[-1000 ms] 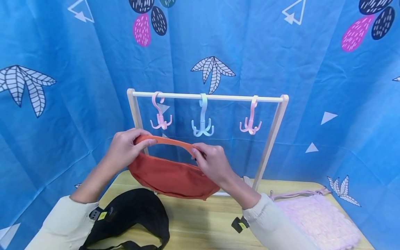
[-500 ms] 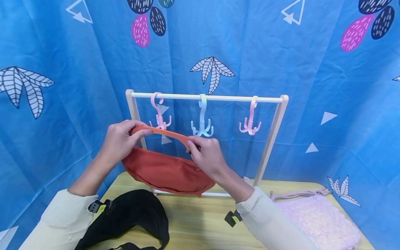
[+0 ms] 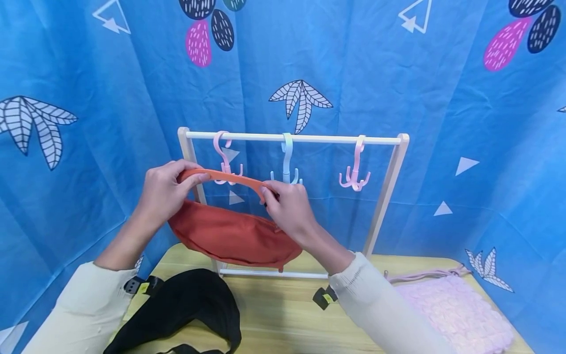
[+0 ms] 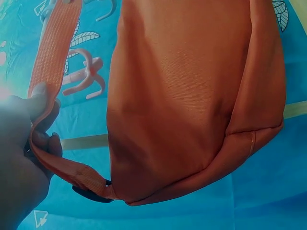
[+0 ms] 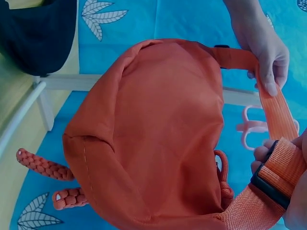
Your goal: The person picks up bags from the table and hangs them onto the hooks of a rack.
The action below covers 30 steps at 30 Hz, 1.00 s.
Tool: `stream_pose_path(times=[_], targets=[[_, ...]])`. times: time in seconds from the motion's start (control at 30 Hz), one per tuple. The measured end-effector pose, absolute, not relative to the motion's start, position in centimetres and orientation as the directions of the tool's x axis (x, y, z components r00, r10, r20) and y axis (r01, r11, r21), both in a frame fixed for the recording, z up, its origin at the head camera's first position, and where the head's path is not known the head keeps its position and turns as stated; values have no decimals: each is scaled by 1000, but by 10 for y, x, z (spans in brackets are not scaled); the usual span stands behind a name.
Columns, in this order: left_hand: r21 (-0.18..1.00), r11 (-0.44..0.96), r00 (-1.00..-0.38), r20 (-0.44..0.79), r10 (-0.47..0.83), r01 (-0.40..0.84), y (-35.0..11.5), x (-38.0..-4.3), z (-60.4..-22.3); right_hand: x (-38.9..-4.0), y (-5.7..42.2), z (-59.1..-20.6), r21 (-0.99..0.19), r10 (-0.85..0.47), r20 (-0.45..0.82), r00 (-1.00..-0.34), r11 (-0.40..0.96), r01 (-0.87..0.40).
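Observation:
An orange-red waist bag [image 3: 234, 233] hangs in the air by its lighter orange strap [image 3: 230, 177]. My left hand [image 3: 165, 189] pinches the strap at its left end, thumb on top. My right hand [image 3: 289, 206] grips the strap's other end, beside a black buckle [image 5: 271, 187] that shows in the right wrist view. Behind the strap are a pink four-prong hook [image 3: 225, 167] and a light blue hook [image 3: 287, 157], whose lower prongs are partly covered. Both hang from the white rail [image 3: 327, 139] of a small rack.
Another pink hook [image 3: 355, 169] hangs at the rail's right, near the rack's wooden post [image 3: 384, 196]. A black bag [image 3: 190, 300] lies on the table [image 3: 283, 314] at left. At right lies a fluffy pale pink bag [image 3: 460, 314] with a cord. Blue patterned cloth [image 3: 336, 59] surrounds everything.
Both hands have raised the waist bag and shifted it slightly left. The strap now overlaps the left pink hook and comes close to the blue one. Their hold on it looks the same.

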<state>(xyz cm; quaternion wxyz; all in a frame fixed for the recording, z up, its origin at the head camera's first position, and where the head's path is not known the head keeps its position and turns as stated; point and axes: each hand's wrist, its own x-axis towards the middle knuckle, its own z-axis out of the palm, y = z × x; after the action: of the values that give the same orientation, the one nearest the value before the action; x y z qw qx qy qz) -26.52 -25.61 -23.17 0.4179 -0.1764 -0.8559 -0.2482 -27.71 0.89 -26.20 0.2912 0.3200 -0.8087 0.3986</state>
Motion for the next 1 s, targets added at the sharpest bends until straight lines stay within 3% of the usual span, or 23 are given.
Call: stream_pose_path(times=[0.53,1.0], targets=[[331,813,-582,813,12,479,-254,-275,-225,-283,-1,-243,-477,-248,694,-676,545,-690],[374,815,-613,789,-29,443,-246,-273,-226,-293,-1,-236,-461,-202,721,-663,574,-677]])
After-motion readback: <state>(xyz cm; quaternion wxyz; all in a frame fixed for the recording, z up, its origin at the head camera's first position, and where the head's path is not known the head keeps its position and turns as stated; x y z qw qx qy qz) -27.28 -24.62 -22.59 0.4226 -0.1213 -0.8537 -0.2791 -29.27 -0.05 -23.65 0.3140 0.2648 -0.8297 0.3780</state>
